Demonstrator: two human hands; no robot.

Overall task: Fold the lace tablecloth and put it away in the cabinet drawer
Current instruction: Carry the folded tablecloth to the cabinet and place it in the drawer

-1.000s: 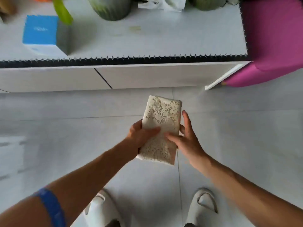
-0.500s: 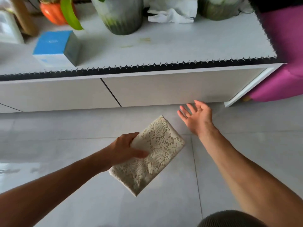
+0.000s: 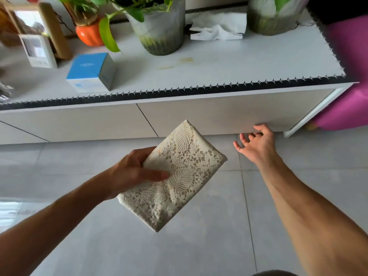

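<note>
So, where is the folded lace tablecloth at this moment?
In the head view the folded lace tablecloth is mid-frame, held by the left hand above the floor, before the closed cabinet drawer.

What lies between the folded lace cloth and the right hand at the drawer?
Nothing: in the head view only bare grey floor tile separates the lace tablecloth from the right hand.

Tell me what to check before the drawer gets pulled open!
1. Lace tablecloth folded into a neat packet: ok.
2. Left hand grips the tablecloth, thumb on top: ok.
3. Right hand is free, holding nothing: ok.
4. Right fingers are at the bottom edge of the drawer front: ok.
5. Fingers are hooked under the edge for pulling: cannot tell.
6. Room inside the drawer: cannot tell, it is shut.
</note>
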